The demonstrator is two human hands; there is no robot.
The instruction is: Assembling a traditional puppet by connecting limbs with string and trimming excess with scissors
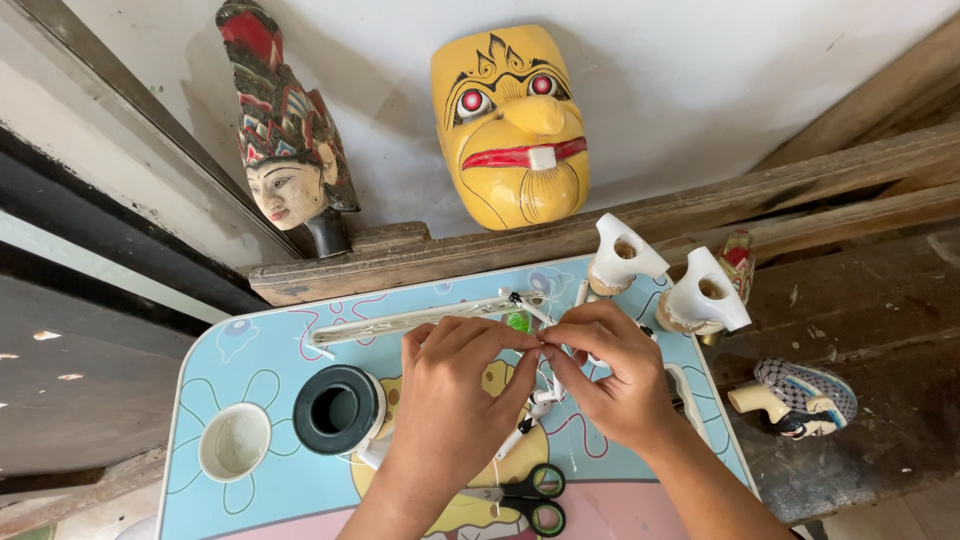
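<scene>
My left hand and my right hand meet above the middle of a small, colourful cartoon-printed table. Their fingertips pinch together at a thin white thread or wire piece that hangs below them. A small green bead lies just beyond my left fingers. Black-handled scissors rest on the table under my left wrist. What exactly sits between the fingertips is hidden.
A black tape roll and a white cup stand at the left. A long white strip lies at the back. Two white carved pieces, a yellow mask, a carved head and another small figure surround the table.
</scene>
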